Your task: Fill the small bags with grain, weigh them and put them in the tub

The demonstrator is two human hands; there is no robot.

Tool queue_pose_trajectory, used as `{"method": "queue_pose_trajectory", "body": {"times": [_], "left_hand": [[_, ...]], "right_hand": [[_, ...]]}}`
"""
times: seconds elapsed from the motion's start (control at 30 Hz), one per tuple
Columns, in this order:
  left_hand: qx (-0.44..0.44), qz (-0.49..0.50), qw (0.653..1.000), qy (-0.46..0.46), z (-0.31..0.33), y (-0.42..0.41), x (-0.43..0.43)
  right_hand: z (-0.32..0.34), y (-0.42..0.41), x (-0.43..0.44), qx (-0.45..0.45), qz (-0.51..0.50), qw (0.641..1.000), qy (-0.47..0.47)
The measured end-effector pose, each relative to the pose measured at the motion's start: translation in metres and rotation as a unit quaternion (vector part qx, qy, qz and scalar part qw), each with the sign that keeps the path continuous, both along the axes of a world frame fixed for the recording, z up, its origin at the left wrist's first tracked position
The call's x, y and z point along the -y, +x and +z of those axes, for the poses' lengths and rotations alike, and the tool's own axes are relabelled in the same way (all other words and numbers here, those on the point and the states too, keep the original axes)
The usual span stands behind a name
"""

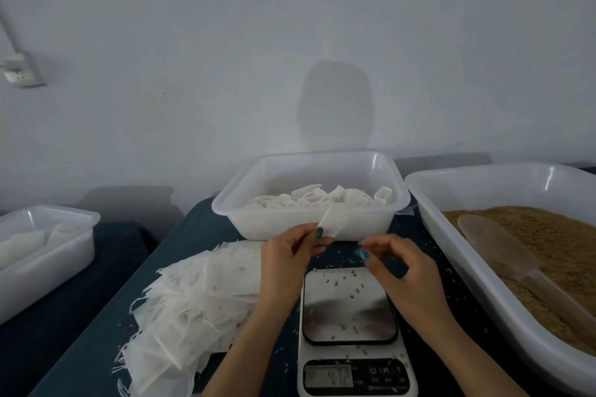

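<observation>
- Bag [333, 222] first: we pinch one flat, empty-looking white bag by its lower left corner between the thumb and fingers of our left hand [290, 256]. We hold it up in front of the near wall of the middle tub [258, 222].
- Its long side runs up and to the right from that pinch, away from us, so the free end leans rightward.
- Our right hand [398, 267] sits near it, lower and to the right, with fingers and thumb curled close together. We cannot tell whether they hold a thread or nothing, and they look apart from the bag.
- Below both hands stands the scale [350, 306], with loose grains scattered on its plate and no bag on it.
- To the right, the grain tub [483, 187] has a scoop [493, 242] resting in the grain [564, 235], nearer our right hand. We judge that this hand should open the bag's mouth and then fetch the scoop.
- A pile of empty bags [200, 293] lies on the worktop [80, 332] at left. The middle tub holds white bags, and another tub [48, 261] stands far left.
</observation>
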State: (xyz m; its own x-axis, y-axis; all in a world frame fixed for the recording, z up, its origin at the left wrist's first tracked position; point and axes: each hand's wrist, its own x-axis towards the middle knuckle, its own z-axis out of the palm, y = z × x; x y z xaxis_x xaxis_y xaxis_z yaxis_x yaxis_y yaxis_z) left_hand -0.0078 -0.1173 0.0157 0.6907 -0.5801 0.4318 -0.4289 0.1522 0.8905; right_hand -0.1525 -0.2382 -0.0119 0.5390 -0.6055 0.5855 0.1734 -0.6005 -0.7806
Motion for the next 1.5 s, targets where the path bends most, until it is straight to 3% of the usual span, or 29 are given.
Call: {"method": "queue_pose_trajectory", "body": {"times": [0.13, 0.33, 0.5, 0.83, 1.03, 1.17, 1.3, 1.5], "left_hand": [[0.139, 0.009, 0.990, 0.010, 0.000, -0.005, -0.002], [0.225, 0.025, 0.974, 0.012, -0.003, -0.013, -0.001], [0.342, 0.063, 0.937, 0.027, -0.006, -0.014, 0.000], [0.377, 0.013, 0.926, 0.026, -0.005, -0.026, -0.001], [0.345, 0.031, 0.938, 0.021, -0.004, -0.026, -0.003], [0.346, 0.058, 0.936, 0.041, -0.004, -0.026, -0.003], [0.365, 0.066, 0.927, 0.053, -0.005, -0.027, -0.002], [0.353, 0.071, 0.932, 0.041, -0.005, -0.028, -0.002]], "right_hand": [[0.002, 0.002, -0.008, 0.002, 0.055, 0.998, -0.013], [0.001, 0.004, -0.010, 0.007, 0.034, 0.999, -0.014], [-0.001, 0.004, -0.009, 0.010, 0.031, 0.999, -0.024], [0.000, 0.004, -0.005, 0.026, 0.001, 1.000, -0.016], [0.003, 0.002, -0.007, 0.040, -0.013, 0.999, -0.001], [0.001, -0.004, -0.010, -0.003, -0.115, 0.976, -0.187], [-0.001, -0.005, -0.011, -0.026, -0.128, 0.932, -0.339], [0.000, -0.008, -0.009, -0.049, -0.147, 0.907, -0.391]]}}
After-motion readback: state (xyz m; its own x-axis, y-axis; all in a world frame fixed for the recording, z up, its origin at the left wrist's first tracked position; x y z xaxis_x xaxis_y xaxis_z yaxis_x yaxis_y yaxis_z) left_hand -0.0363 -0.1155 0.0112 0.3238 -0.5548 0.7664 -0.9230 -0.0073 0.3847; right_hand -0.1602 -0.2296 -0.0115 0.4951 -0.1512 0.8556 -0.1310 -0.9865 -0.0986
